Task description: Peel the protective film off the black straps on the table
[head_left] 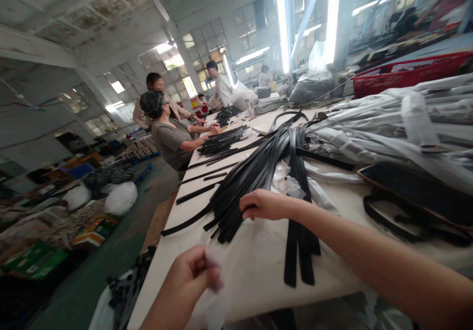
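A thick bundle of long black belt straps (236, 192) lies fanned across the white table, its cut ends toward me. My right hand (264, 205) is closed at the near right edge of this bundle, fingers curled down against the straps. What it grips, if anything, is hidden. Nearer to me, my left hand (195, 276) is in a pinch over the table's front left edge, apart from the straps. A thin, see-through plastic film (215, 305) hangs from its fingers, blurred. More black straps (303, 251) lie beneath and beyond my right forearm.
Straps in whitish plastic wrapping (380, 123) are heaped at the right, before a red basket (410, 74). A black flat-topped object (417, 187) lies nearer. Co-workers (170, 133) stand along the table's left side. Sacks and boxes (92, 226) cover the floor at left.
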Demonstrator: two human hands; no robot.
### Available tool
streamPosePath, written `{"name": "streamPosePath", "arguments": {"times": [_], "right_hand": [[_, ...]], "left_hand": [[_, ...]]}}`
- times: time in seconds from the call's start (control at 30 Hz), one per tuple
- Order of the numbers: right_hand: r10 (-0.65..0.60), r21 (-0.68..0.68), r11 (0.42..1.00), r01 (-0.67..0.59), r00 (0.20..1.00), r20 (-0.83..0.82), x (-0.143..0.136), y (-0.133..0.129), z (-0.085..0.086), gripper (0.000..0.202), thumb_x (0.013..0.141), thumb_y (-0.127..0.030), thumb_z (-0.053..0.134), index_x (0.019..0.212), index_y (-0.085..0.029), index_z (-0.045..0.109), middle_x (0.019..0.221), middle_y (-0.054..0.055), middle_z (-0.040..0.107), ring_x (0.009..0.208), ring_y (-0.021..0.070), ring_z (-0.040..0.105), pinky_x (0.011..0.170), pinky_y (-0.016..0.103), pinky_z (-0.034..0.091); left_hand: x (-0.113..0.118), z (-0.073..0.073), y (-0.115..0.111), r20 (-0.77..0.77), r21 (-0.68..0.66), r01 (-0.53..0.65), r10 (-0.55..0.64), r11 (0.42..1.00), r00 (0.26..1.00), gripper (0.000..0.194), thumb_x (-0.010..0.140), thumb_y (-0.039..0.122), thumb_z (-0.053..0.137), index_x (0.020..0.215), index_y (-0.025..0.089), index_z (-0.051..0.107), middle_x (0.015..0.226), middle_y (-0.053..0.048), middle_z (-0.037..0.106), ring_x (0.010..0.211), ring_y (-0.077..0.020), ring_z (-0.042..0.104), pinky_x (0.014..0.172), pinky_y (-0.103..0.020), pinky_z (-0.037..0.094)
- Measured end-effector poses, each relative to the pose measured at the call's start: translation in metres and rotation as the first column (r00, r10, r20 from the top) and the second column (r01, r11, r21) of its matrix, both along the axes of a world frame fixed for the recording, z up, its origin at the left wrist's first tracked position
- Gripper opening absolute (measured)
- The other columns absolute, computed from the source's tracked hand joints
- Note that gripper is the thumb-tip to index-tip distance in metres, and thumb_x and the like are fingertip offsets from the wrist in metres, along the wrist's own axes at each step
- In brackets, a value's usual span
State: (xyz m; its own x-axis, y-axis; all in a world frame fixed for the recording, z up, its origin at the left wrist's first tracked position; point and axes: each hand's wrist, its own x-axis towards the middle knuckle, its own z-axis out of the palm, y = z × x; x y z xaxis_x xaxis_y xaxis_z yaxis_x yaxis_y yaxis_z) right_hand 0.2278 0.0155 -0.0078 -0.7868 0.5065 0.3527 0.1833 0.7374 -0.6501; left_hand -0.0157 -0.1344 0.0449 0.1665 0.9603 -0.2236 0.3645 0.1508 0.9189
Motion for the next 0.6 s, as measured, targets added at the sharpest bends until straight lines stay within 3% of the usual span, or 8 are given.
{"name": "streamPosePath", "arguments": {"times": [0.1,0.23,0.3,0.4,0.53,0.6], "right_hand": [[-0.145,-0.129,0.984,0.124,0.975,-0.171,0.011,0.004,0.014,0.019,0.089,-0.03,0.055,0.078,-0.015,0.061,0.063,-0.002,0.056,0.056,0.0099,0.05,0.054,0.02,0.038],[-0.266,-0.057,0.964,0.259,0.941,-0.21,0.013,0.005,0.021,0.019,0.087,-0.029,0.057,0.076,-0.015,0.064,0.063,-0.002,0.055,0.057,0.0095,0.047,0.053,0.02,0.035],[-0.315,0.012,0.946,0.324,0.927,-0.204,0.009,0.006,0.018,0.019,0.087,-0.028,0.057,0.075,-0.015,0.065,0.063,-0.002,0.056,0.057,0.0093,0.047,0.054,0.02,0.033],[-0.413,0.101,0.888,0.448,0.876,-0.249,0.002,0.004,0.013,0.019,0.089,-0.025,0.055,0.074,-0.015,0.063,0.064,-0.001,0.057,0.06,0.0104,0.049,0.057,0.022,0.034],[-0.432,0.165,0.86,0.483,0.861,-0.268,-0.004,0.002,0.009,0.018,0.09,-0.024,0.053,0.077,-0.016,0.062,0.068,0.002,0.059,0.065,0.0129,0.052,0.062,0.023,0.037],[-0.427,0.183,0.859,0.477,0.867,-0.257,-0.005,0.001,0.007,0.018,0.091,-0.024,0.052,0.078,-0.016,0.062,0.07,0.003,0.061,0.066,0.0136,0.053,0.063,0.024,0.038]], "left_hand": [[0.036,-0.006,0.068,0.122,0.071,0.054,-0.062,0.996,0.991,0.023,0.063,0.022,0.076,0.075,0.015,0.059,0.065,0.0,0.065,0.062,-0.0139,0.059,0.06,-0.024,0.044],[0.055,-0.029,0.127,0.192,0.082,0.021,-0.037,0.996,0.981,0.042,0.055,0.019,0.079,0.089,0.016,0.054,0.057,0.004,0.061,0.052,-0.0102,0.054,0.055,-0.021,0.04],[0.055,-0.044,0.138,0.207,0.079,0.036,-0.052,0.996,0.977,0.045,0.055,0.019,0.078,0.091,0.016,0.052,0.052,0.008,0.056,0.047,-0.0087,0.049,0.051,-0.02,0.037],[0.05,-0.057,0.136,0.22,0.054,0.081,-0.091,0.995,0.971,0.041,0.055,0.017,0.077,0.086,0.017,0.051,0.059,0.005,0.058,0.052,-0.009,0.049,0.051,-0.02,0.034],[0.043,-0.053,0.127,0.119,0.093,0.166,-0.176,0.982,0.977,0.018,0.063,0.018,0.071,0.064,0.016,0.053,0.057,0.004,0.053,0.055,-0.009,0.044,0.052,-0.021,0.032],[0.041,-0.047,0.127,0.08,0.152,0.203,-0.217,0.967,0.973,0.022,0.073,0.025,0.065,0.058,0.016,0.052,0.054,0.004,0.049,0.054,-0.0092,0.041,0.052,-0.022,0.03]]}}
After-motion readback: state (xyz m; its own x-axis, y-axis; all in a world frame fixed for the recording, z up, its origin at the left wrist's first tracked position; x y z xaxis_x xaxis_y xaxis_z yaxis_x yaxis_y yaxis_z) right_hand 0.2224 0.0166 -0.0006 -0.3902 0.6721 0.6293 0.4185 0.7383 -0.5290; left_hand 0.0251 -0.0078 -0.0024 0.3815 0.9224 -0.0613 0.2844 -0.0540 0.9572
